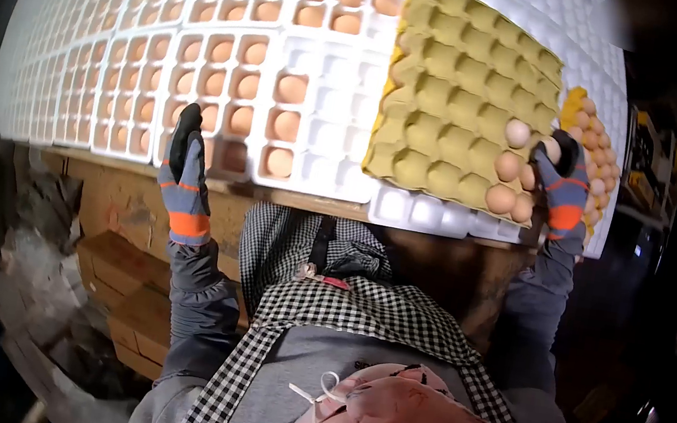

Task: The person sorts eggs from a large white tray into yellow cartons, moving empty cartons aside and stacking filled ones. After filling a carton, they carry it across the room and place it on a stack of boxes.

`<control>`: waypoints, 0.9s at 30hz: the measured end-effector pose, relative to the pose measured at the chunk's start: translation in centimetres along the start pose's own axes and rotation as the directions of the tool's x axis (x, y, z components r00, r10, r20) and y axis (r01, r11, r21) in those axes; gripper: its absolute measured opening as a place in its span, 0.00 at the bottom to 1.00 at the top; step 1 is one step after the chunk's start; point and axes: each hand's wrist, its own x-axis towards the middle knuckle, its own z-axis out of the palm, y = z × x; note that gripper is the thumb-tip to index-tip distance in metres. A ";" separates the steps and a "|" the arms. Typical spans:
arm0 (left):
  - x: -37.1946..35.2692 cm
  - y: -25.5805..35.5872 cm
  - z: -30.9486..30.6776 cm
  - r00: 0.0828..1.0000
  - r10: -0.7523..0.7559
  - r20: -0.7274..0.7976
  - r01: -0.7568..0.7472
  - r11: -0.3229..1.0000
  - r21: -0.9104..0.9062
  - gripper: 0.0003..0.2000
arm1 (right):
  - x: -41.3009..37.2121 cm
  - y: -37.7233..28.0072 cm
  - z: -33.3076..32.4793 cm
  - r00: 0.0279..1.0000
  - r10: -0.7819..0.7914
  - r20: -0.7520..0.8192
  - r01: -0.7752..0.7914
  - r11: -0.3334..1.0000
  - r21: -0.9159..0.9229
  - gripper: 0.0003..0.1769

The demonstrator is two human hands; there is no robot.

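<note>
My right hand (565, 188), in a grey glove with an orange band and dark fingertips, curls around a pale egg (550, 149) at the right side of a yellow pulp egg tray (456, 98). Close by in that tray sit several eggs, among them a whitish one (517, 133) and a brown one (500, 198); the tray's other visible cups hold none. My left hand (184, 175), gloved alike, is seen edge-on with fingers stretched out and nothing visible in it. It is at the table's front edge, beside a white tray of brown eggs (240, 120).
Many white trays (328, 135) cover the table, those at left filled with brown eggs. Another yellow tray with eggs (595, 149) lies at far right. Cardboard boxes (124, 271) and crumpled plastic (42, 263) are below the wooden table edge (305, 200).
</note>
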 end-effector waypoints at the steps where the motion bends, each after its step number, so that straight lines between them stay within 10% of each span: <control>1: -2.0 -0.6 -2.4 0.995 -0.019 -0.094 0.019 1.000 -0.003 0.19 | -0.3 -4.2 0.2 0.991 0.119 0.056 -0.126 0.980 0.154 0.23; 3: -5.3 -2.1 -7.0 0.969 -0.071 -0.238 0.053 0.995 -0.079 0.19 | -1.0 -12.4 0.4 0.922 0.351 0.164 -0.387 0.819 0.423 0.22; 6: -10.0 -4.1 -12.0 0.902 -0.192 -0.386 0.149 0.979 -0.139 0.20 | -1.4 -18.1 4.7 0.932 -0.038 0.362 -0.319 0.390 0.863 0.38; 9: -13.6 -6.5 -14.3 0.858 -0.253 -0.447 0.102 0.937 -0.334 0.19 | -4.5 -25.4 15.4 0.595 -0.490 0.637 -0.721 0.024 0.692 0.43; 16: -22.0 -20.9 -16.8 0.614 -0.512 -0.600 0.314 0.857 -0.409 0.18 | -19.8 -36.7 39.7 -0.082 -0.200 0.976 -0.835 0.549 0.042 0.40; 17: -23.1 -21.8 -17.2 0.641 -0.371 -0.672 0.344 0.921 -0.180 0.16 | -21.9 -34.6 44.2 -0.105 -0.194 0.975 -0.788 0.614 0.037 0.36; 21: -26.8 -27.9 -16.7 0.353 -0.718 -0.600 0.550 0.678 -0.488 0.17 | -24.9 -21.1 59.6 0.036 -0.215 0.976 -0.582 0.789 0.196 0.24; 23: -26.1 -27.4 -17.6 0.291 -0.791 -0.539 0.623 0.584 -0.521 0.17 | -24.2 -14.6 67.4 -0.088 0.050 0.995 -0.870 0.483 -0.102 0.21; 27: -33.4 -37.1 -11.8 0.394 -0.665 -0.635 0.808 0.580 -0.105 0.19 | -19.4 -3.8 78.5 0.170 0.340 0.925 -0.861 0.507 -0.028 0.21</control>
